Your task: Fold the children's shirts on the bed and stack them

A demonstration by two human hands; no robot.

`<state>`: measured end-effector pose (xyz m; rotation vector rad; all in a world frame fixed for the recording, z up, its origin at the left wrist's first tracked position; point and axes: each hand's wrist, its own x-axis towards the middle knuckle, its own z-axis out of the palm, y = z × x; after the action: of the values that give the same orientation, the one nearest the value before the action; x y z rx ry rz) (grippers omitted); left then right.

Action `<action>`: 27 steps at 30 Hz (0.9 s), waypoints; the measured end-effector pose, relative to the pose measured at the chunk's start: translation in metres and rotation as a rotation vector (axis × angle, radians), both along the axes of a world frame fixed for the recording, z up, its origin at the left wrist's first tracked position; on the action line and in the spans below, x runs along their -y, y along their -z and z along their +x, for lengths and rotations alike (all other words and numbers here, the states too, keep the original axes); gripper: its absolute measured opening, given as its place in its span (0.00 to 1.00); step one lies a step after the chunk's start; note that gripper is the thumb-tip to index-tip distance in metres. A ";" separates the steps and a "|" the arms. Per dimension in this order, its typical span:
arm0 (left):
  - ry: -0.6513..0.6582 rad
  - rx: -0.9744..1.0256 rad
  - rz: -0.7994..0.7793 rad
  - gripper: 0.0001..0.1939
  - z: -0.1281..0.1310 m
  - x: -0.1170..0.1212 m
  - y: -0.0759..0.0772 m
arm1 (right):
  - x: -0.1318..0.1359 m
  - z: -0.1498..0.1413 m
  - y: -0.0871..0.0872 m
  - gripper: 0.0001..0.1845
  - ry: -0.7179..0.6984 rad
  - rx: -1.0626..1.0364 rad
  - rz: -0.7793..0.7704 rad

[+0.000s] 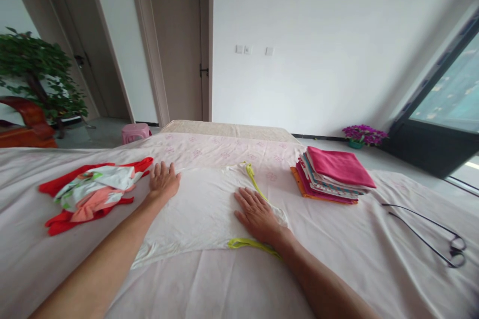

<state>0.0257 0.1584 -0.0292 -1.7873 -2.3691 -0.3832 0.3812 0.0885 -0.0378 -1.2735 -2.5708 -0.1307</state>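
White garment (pixel 204 209) is pressed flat by left hand (pixel 162 182) at ten o'clock, right hand (pixel 258 217) at three; palms open, nothing gripped.

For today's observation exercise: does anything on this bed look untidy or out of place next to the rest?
Yes: the red and patterned clothes, left of the left hand, lie in a crumpled heap, while the stack on the right is neatly folded. Both hands, the right hand too, press flat on the white garment.

A head-worn camera is looking forward and down across the bed (pixel 337 279) at close range, facing the far door (pixel 175 45) beyond its foot.
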 end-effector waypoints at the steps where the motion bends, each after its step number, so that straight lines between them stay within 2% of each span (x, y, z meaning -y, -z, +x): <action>1: 0.008 -0.005 0.003 0.31 0.013 0.007 0.001 | 0.000 0.000 0.000 0.30 0.001 0.002 -0.002; 6: 0.191 -0.007 -0.040 0.33 0.080 0.064 0.012 | 0.002 0.000 -0.002 0.31 0.003 0.010 -0.035; 9: 0.279 -0.050 -0.063 0.34 0.092 0.098 0.015 | 0.001 0.000 -0.004 0.32 -0.004 0.007 -0.056; 12: 0.253 -0.114 -0.100 0.34 0.075 0.120 0.015 | -0.001 0.001 -0.005 0.32 -0.018 0.014 -0.089; 19: 0.176 -0.198 -0.086 0.33 0.002 0.159 0.026 | 0.004 0.019 -0.012 0.33 -0.048 0.043 -0.140; 23: 0.132 -0.181 -0.088 0.35 -0.014 0.176 0.030 | 0.012 0.047 -0.017 0.33 0.037 0.075 -0.180; 27: 0.111 -0.133 -0.091 0.36 -0.017 0.180 0.032 | 0.023 0.088 -0.020 0.33 0.185 0.076 -0.229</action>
<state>0.0083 -0.0221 -0.0615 -1.9246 -2.2373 -0.1659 0.4687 0.0657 -0.0180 -1.6186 -2.5854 0.0839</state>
